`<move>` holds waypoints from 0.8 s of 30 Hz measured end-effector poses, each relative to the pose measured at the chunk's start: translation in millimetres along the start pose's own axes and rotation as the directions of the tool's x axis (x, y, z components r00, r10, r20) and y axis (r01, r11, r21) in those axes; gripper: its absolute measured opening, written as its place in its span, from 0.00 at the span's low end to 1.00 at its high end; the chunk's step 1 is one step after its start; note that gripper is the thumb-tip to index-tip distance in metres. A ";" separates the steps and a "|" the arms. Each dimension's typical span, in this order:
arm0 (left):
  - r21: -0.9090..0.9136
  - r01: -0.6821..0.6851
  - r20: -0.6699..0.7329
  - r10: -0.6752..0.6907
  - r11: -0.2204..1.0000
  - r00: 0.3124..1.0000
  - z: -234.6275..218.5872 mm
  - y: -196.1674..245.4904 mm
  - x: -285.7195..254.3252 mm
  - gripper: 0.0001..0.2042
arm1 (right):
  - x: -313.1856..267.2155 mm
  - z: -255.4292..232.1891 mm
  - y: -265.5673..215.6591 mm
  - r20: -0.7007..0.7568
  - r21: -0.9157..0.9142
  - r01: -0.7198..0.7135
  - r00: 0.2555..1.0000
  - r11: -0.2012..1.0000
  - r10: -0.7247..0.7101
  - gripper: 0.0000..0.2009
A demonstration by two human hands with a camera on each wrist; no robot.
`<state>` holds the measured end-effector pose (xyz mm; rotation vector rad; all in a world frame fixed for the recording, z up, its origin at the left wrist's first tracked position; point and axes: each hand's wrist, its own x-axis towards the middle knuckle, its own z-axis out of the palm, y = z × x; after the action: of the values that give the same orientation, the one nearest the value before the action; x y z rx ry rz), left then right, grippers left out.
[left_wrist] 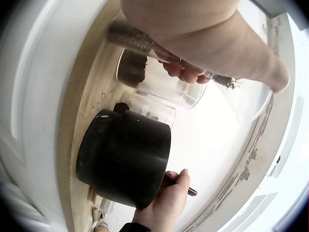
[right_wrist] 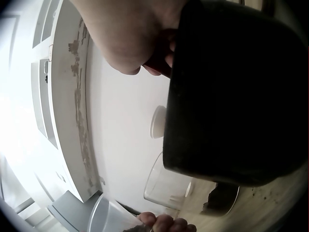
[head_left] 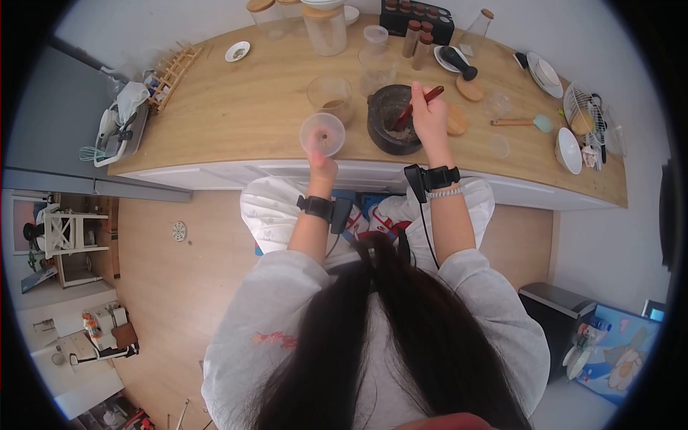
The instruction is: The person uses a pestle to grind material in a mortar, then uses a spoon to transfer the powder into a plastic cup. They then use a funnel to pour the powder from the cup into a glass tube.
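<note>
My left hand (head_left: pixel 323 169) grips a small clear container of brown grains (left_wrist: pixel 130 36) at the counter's front edge. A translucent plastic funnel (head_left: pixel 322 135) sits on top of it, with dark bits around the neck, as the left wrist view shows. My right hand (head_left: pixel 430 129) holds a dark red spoon (head_left: pixel 433 94) by its handle, its lower end inside the black mortar (head_left: pixel 380 136). Brownish ground material (head_left: pixel 401 133) lies at the mortar's bottom. Just behind the funnel stands a clear glass (head_left: pixel 330 93) with dark brown material in it.
Behind the mortar are another clear glass (head_left: pixel 378 68) and corked tubes (head_left: pixel 423 54). A black pestle (head_left: pixel 459 63) lies on a white dish. To the right are wooden lids (head_left: pixel 469 89), a spatula (head_left: pixel 522 122) and a white bowl (head_left: pixel 568 152). A wooden rack (head_left: pixel 172 75) stands left.
</note>
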<state>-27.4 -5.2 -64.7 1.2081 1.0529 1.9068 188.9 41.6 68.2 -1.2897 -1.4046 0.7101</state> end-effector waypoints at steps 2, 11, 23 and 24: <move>-0.017 0.011 -0.005 -0.011 1.000 1.000 -0.3 -0.8 -0.3 0.42 | 1.9 1.2 3.1 -0.037 0.055 0.029 0.999 0.998 -0.027 0.18; -0.030 0.019 -0.003 -0.019 0.999 1.000 0.8 3.7 -1.2 0.43 | -1.2 0.7 -2.8 -0.009 0.063 -0.004 1.000 0.998 0.004 0.18; -0.032 0.008 -0.017 -0.008 0.999 1.000 -0.8 -2.6 0.2 0.42 | 1.5 5.5 5.4 -0.044 0.142 0.045 0.998 0.989 -0.039 0.18; -0.039 0.012 -0.016 -0.013 0.999 1.000 -0.5 -2.6 0.1 0.42 | 2.2 5.9 6.8 -0.050 0.154 0.057 0.998 0.986 -0.049 0.18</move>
<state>-27.7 -4.0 -67.1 1.1633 1.0246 1.9223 185.8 46.7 61.1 -1.1361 -1.3145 0.7344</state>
